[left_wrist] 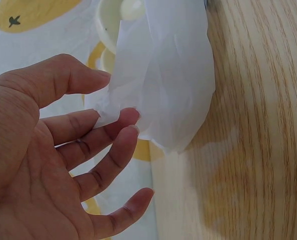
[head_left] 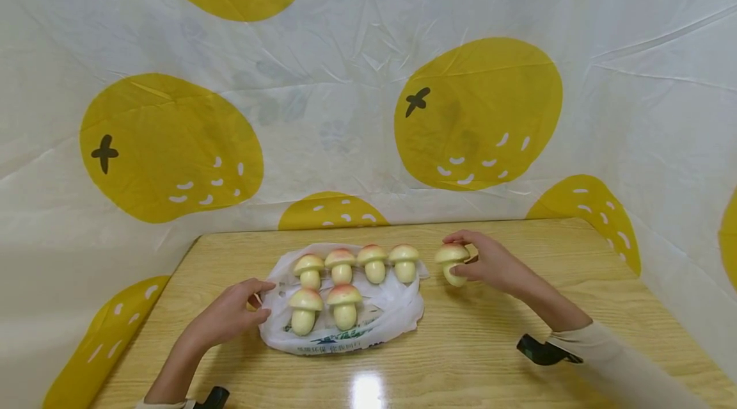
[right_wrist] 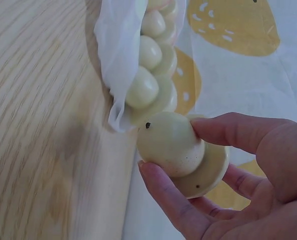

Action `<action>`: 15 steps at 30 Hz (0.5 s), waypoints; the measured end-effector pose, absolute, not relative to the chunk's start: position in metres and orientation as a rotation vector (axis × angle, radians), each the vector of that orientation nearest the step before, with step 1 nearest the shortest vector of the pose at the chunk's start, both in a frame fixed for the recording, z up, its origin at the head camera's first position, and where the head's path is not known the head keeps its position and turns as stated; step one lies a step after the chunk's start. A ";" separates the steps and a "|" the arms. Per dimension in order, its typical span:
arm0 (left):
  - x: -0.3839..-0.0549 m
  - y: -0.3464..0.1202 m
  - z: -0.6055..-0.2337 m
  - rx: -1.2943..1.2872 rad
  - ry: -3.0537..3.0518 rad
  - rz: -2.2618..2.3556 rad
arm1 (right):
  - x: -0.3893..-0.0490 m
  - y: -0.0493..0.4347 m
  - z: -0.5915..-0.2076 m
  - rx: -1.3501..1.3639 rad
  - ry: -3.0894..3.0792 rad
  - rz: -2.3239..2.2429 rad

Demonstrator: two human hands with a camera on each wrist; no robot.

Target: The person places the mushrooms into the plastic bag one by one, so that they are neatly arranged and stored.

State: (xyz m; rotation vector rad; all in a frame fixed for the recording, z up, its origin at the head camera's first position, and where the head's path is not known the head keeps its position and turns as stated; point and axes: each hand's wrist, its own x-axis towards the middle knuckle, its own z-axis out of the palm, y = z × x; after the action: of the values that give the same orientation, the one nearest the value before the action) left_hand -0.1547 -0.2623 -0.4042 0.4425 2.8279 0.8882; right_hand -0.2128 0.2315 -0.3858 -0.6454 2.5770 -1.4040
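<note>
My right hand (head_left: 496, 263) grips a mushroom model (head_left: 451, 255) with a pale yellow stem and a reddish-topped cap, just right of the bag. The right wrist view shows thumb and fingers around this mushroom (right_wrist: 171, 145), its rounded stem end facing the camera. A white plastic bag (head_left: 397, 310) lies flattened on the table, with several similar mushrooms (head_left: 344, 306) in two rows on it. At the bag's left edge is my left hand (head_left: 227, 313), fingers loosely bent and thumb apart. In the left wrist view, the bag's edge (left_wrist: 163, 75) touches its fingertips.
The light wooden table (head_left: 489, 364) reaches back to a pale cloth (head_left: 340, 134) printed with large yellow fruit shapes, which hangs behind and at both sides. Green printing marks the bag's front edge. Dark straps sit at both wrists.
</note>
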 end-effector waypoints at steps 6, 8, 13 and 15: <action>-0.154 -0.261 -0.404 0.465 2.829 0.899 | -0.212 0.213 -0.384 -0.674 2.522 -1.434; -0.153 -0.261 -0.403 0.471 2.825 0.905 | -0.211 0.208 -0.384 -0.689 2.500 -1.446; -0.153 -0.260 -0.402 0.463 2.818 0.914 | -0.210 0.194 -0.387 -0.738 2.490 -1.430; -0.153 -0.260 -0.402 0.462 2.816 0.913 | -0.210 0.188 -0.388 -0.760 2.495 -1.416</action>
State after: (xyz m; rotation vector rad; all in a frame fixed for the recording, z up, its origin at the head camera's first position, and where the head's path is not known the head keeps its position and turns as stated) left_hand -0.1530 -0.2597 -0.4019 0.4615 2.8163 0.9130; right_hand -0.2098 0.1883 -0.3883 -0.7601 2.4946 -1.4156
